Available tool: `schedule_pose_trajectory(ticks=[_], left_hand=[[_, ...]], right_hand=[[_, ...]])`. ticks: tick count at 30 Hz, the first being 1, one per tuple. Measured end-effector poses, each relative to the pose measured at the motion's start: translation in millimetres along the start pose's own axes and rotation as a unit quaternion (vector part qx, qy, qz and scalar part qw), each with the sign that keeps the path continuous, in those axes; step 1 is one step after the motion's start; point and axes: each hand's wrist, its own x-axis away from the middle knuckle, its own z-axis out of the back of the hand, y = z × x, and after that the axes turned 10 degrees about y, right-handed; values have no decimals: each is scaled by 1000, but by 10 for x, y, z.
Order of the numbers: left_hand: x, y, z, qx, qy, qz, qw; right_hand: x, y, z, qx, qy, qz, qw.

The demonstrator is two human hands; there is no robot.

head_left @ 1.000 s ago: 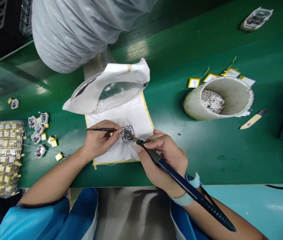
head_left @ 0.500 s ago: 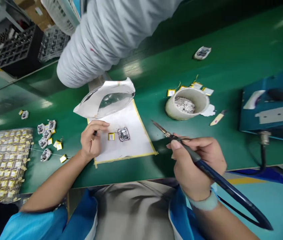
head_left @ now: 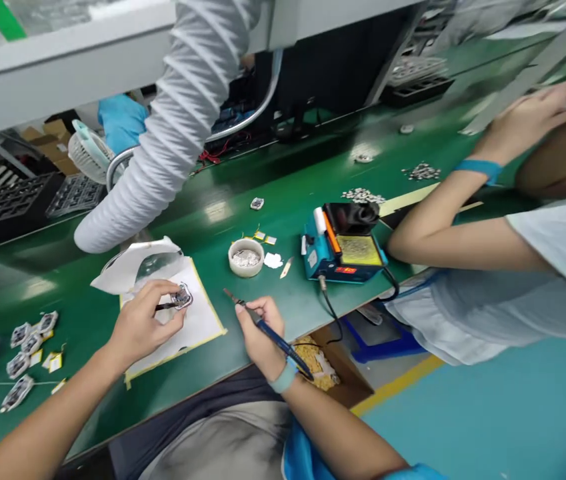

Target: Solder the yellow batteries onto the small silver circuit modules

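My left hand (head_left: 145, 323) is over the white sheet (head_left: 203, 313), thumb and fingers closed around the edge of a small electronic device with an exposed circuit board (head_left: 181, 297). A thin dark tool (head_left: 165, 307), its kind unclear, also shows between those fingers. My right hand (head_left: 265, 333) grips a soldering iron (head_left: 279, 342) like a pen, tip pointing up and left above the green bench, apart from the device. Beyond the iron stands a round pot (head_left: 246, 270) with silvery bits in it. A clear magnifier-like lens in a white wrap (head_left: 135, 263) is at the sheet's far edge.
A grey ribbed duct (head_left: 177, 107) hangs over the bench. The blue soldering station (head_left: 343, 243) is to the right, near a co-worker's arm (head_left: 443, 220). Several open devices (head_left: 30, 343) and small yellow-edged batteries lie at left. A knife (head_left: 287, 267) lies beside the pot.
My view has swung right and up, bringing the co-worker into sight. My left hand has moved onto the device, which lay on the sheet before. The soldering iron stays in my right hand.
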Motion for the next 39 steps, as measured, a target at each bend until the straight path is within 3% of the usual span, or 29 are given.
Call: schedule_pose_trajectory(ticks=[3,5,7,11,15,17,19,24,28,34,39], left_hand=[[-601,311,-93,11,16,0,1000],[-1074,477,-317,3,-5,14,1000],[-1560,588,-652,-24,-55,30,998],[-2389,711,-1496,-113,-206,58,970],[-2850,800,-2282,-115,-258,50,958],[-2990,793,-2552,-102,-265,39,958],[-3118,701,-2706,-100,-262,32,959],[-3334,151,-2678,-144,-309,42,939],[-3266,-164,-2570,-156,-364,44,917],[-3093,-176,-2485,-183,-329,69,924],[-3074,45,-2230,-212,-271,126,930]], right_hand=[[27,37,-8,-15,-14,0,1000],[48,59,-5,-20,-20,4,1000],[67,67,1,-23,-21,11,999],[114,80,-10,-23,-7,32,999],[200,224,-129,-2,23,46,999],[250,328,-206,14,47,40,998],[295,402,-253,20,44,31,998],[339,391,-206,-2,17,25,1000],[332,344,-151,-14,12,25,1000],[316,339,-136,5,0,-12,1000],[181,226,-92,4,5,10,1000]])
